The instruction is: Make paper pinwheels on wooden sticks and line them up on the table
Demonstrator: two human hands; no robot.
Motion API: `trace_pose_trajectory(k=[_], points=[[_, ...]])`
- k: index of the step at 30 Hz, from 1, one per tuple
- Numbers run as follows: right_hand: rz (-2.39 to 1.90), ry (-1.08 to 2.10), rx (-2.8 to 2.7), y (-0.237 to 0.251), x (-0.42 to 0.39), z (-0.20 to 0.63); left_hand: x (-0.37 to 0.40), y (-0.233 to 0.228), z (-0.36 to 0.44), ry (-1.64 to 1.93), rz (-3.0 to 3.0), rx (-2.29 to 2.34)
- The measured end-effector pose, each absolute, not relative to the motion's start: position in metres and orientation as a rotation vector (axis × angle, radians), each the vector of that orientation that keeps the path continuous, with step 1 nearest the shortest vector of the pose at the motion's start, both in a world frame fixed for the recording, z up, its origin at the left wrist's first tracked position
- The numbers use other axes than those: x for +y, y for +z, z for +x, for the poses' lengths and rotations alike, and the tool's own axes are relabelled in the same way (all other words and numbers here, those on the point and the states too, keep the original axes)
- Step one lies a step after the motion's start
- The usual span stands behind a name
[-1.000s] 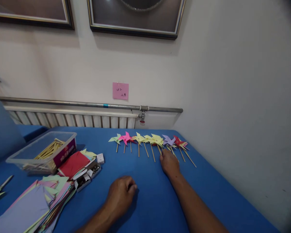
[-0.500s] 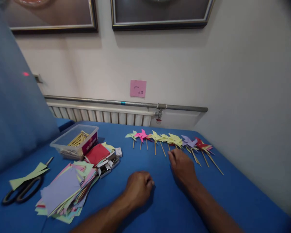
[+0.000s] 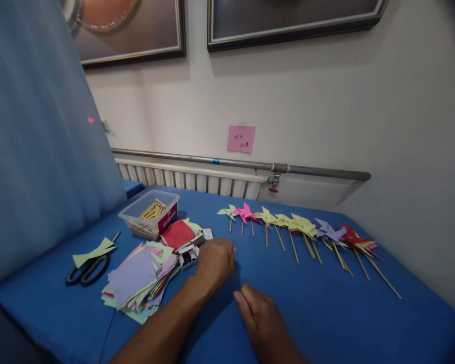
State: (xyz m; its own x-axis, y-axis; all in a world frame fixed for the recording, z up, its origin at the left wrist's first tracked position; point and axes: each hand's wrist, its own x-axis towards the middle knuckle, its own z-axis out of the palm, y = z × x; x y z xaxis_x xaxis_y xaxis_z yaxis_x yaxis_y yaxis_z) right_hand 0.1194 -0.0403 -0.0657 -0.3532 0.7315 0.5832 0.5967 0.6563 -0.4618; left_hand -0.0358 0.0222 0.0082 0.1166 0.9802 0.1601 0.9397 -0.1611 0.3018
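The left hand (image 3: 215, 262) lies loosely curled on the blue table (image 3: 318, 308), knuckles up, holding nothing that shows; its fingertips point toward 12 o'clock. Just at its 9 o'clock sit small open boxes of metal pins (image 3: 188, 256), close to the knuckles, though whether they touch cannot be told. The right hand (image 3: 260, 316) rests flat and relaxed at the left hand's 5 o'clock, fingers stretched toward 11 o'clock, empty.

At 10 o'clock from the left hand lies a red paper square (image 3: 177, 234) on other sheets, and beyond it a clear plastic tub of wooden sticks (image 3: 150, 220). At 8 o'clock spreads a loose stack of coloured paper (image 3: 138, 275), and further out at 9 o'clock black scissors (image 3: 87, 270) lie under a pale green paper scrap (image 3: 94, 251).

A row of paper pinwheels (image 3: 299, 228) on sticks runs across the table from 12 to 3 o'clock of the left hand, well apart from both hands. A pink note (image 3: 241, 139) sticks to the wall above a radiator (image 3: 197, 179).
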Motion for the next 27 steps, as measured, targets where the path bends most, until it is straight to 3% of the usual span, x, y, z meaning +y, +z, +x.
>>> trace_pose_trajectory(k=[7, 15, 27], points=[[-1.154, 0.563, -1.927, -0.064, -0.035, 0.118, 0.037, 0.035, -0.133, 0.311, 1.954, 2.508], [-1.199, 0.665, -1.941, -0.065, -0.038, 0.117, 0.049, 0.015, -0.161, 0.135, 1.909, 2.420], [-1.210, 0.671, -1.941, -0.063, -0.040, 0.118, 0.052, 0.012, -0.170, 0.250, 1.771, 2.257]])
